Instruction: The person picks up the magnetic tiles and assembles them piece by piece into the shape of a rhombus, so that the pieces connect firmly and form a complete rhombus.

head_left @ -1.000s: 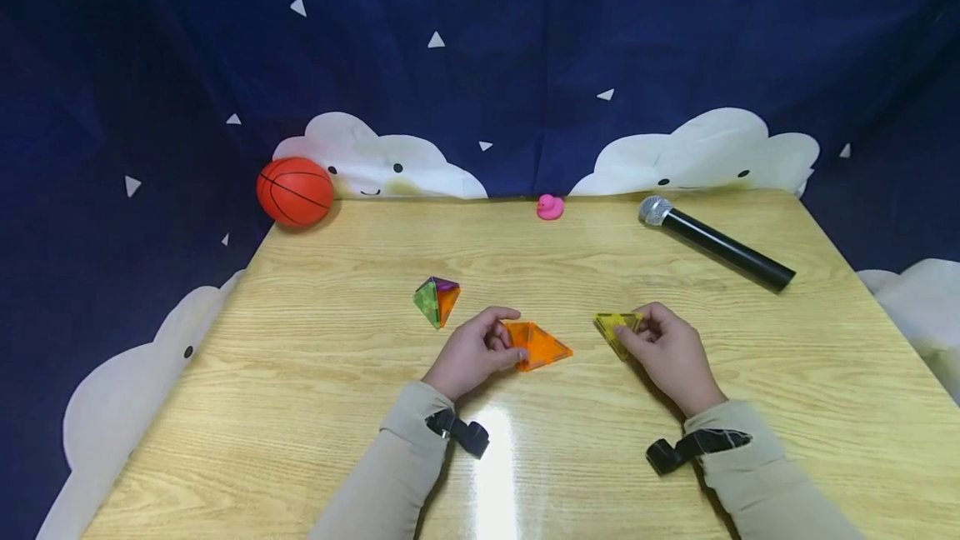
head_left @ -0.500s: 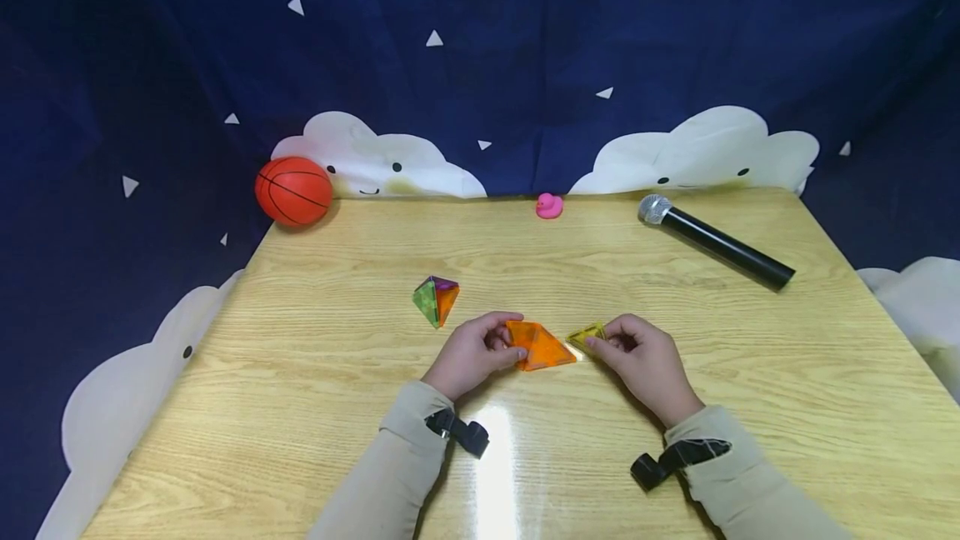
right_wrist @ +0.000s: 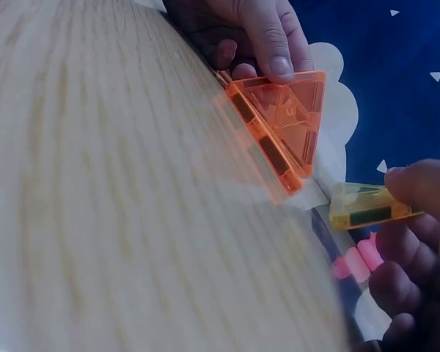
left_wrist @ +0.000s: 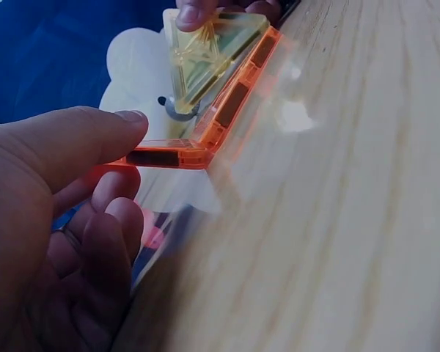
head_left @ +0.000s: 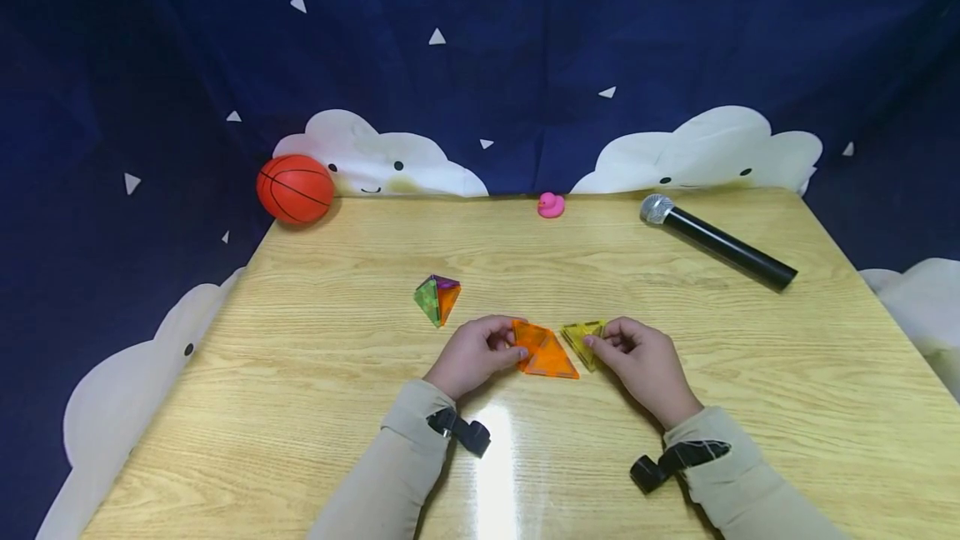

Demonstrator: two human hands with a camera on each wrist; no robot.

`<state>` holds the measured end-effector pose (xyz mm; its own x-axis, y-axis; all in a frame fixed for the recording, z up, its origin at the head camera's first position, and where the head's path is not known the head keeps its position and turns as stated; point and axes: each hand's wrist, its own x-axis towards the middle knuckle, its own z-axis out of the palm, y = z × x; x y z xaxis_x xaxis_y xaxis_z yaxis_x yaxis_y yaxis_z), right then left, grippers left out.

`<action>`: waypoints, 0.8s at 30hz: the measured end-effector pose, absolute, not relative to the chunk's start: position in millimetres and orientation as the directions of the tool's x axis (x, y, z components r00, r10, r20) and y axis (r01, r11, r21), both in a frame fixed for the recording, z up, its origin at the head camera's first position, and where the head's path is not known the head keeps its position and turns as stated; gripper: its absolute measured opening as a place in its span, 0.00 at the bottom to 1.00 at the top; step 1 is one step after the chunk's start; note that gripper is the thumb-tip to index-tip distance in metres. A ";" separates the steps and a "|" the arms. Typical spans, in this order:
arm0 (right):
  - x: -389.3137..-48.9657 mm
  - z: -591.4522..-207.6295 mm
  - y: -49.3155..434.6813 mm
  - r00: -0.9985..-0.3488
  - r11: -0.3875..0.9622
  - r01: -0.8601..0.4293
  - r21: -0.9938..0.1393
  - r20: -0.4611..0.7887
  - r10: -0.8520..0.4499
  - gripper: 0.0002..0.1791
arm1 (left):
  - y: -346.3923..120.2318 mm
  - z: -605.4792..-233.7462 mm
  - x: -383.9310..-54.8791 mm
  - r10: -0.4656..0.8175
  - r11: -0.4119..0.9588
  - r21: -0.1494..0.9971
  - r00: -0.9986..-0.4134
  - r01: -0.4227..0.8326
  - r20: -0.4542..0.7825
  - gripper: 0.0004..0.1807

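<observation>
Two joined orange triangular magnetic tiles (head_left: 552,358) stand at an angle to each other near the table's middle. My left hand (head_left: 471,354) pinches one of them between thumb and fingers; the other touches or nearly touches the tabletop in the left wrist view. Just to their right, my right hand (head_left: 651,363) pinches a yellow triangular magnetic tile (head_left: 576,337) by its edge. A narrow gap separates yellow from orange in the head view. Dark magnet strips show along the edges of the orange tile (right_wrist: 290,110) in the right wrist view.
A small pyramid of green, orange and purple tiles (head_left: 437,300) stands beyond my left hand. Farther back are a red toy basketball (head_left: 296,189), a pink rubber duck (head_left: 551,206) and a black microphone (head_left: 720,244) on the wooden table (head_left: 300,407).
My right hand has moved left, bringing the yellow tile close to the orange ones and turning it on the way. The orange tiles have turned slightly while my left hand stays nearly still.
</observation>
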<state>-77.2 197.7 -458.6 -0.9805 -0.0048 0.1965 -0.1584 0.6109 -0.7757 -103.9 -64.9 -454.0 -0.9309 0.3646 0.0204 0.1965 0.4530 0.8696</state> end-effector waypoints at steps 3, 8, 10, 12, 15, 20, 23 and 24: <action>-77.6 -458.3 197.8 -0.981 0.616 -0.158 -0.772 0.191 -0.012 0.10 | -65.0 -453.6 -103.7 0.365 0.452 0.870 -0.931 0.197 0.021 0.10; -77.4 -458.3 197.8 -0.982 0.616 -0.163 -0.771 0.187 -0.026 0.09 | -65.3 -454.5 -104.3 0.365 0.456 0.867 -0.931 0.199 0.021 0.13; -77.0 -458.9 197.7 -0.983 0.613 -0.163 -0.773 0.183 -0.029 0.08 | -65.0 -455.0 -104.4 0.363 0.451 0.872 -0.932 0.191 0.016 0.12; -76.9 -459.3 197.7 -0.983 0.610 -0.160 -0.776 0.179 -0.030 0.07 | -64.8 -455.0 -104.4 0.362 0.440 0.879 -0.932 0.183 0.013 0.12; -77.1 -459.9 197.6 -0.985 0.606 -0.152 -0.781 0.168 -0.030 0.07 | -64.5 -455.1 -104.5 0.361 0.422 0.890 -0.933 0.172 0.010 0.11; -77.0 -459.5 197.6 -0.987 0.597 -0.148 -0.789 0.158 -0.037 0.08 | -64.5 -455.1 -104.6 0.361 0.419 0.892 -0.933 0.167 0.005 0.12; -76.5 -458.8 197.0 -0.986 0.586 -0.154 -0.795 0.161 -0.041 0.07 | -64.8 -455.3 -104.7 0.359 0.420 0.893 -0.933 0.162 0.000 0.12; -76.4 -458.5 196.8 -0.986 0.582 -0.158 -0.798 0.163 -0.044 0.07 | -64.9 -455.2 -104.7 0.360 0.420 0.893 -0.933 0.162 0.000 0.12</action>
<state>-76.4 196.8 -458.5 -0.9856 -0.0442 0.1631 -0.1581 0.5817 -0.7979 -104.7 -64.9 -455.2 -0.9329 0.3600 -0.0002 0.1618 0.4198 0.8931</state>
